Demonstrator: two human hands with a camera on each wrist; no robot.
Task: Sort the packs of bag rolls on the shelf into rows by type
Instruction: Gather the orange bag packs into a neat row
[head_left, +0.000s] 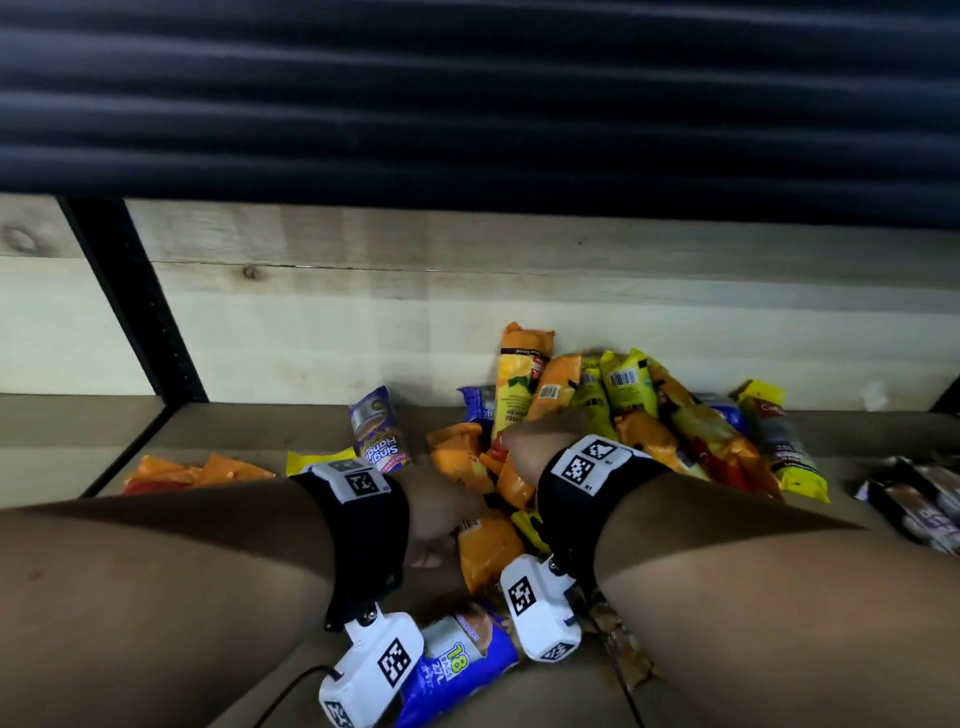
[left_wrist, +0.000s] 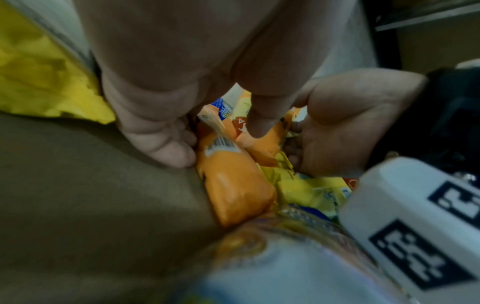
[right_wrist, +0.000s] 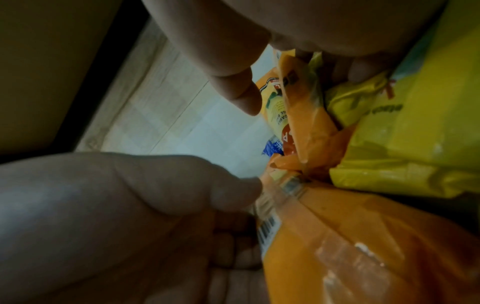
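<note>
A heap of bag-roll packs (head_left: 623, 405), orange, yellow and blue, lies on the wooden shelf (head_left: 249, 431). My left hand (head_left: 441, 525) (left_wrist: 218, 142) grips an orange pack (head_left: 488, 556) (left_wrist: 233, 185) at the heap's near edge, fingers on its left side and thumb across the top. My right hand (head_left: 535, 441) (right_wrist: 303, 90) is deeper in the heap. It pinches another orange pack (head_left: 513, 487) (right_wrist: 309, 123) between thumb and fingers. A yellow pack (right_wrist: 405, 139) lies against that one. In the head view both hands' fingertips are hidden.
Two orange packs (head_left: 197, 470) and a yellow one (head_left: 311, 460) lie flat at the left, with a purple pack (head_left: 376, 428) behind them. A blue pack (head_left: 457, 670) lies under my wrists. Dark packs (head_left: 919, 504) sit at the right. A black upright (head_left: 140, 306) stands against the plank back wall (head_left: 467, 312).
</note>
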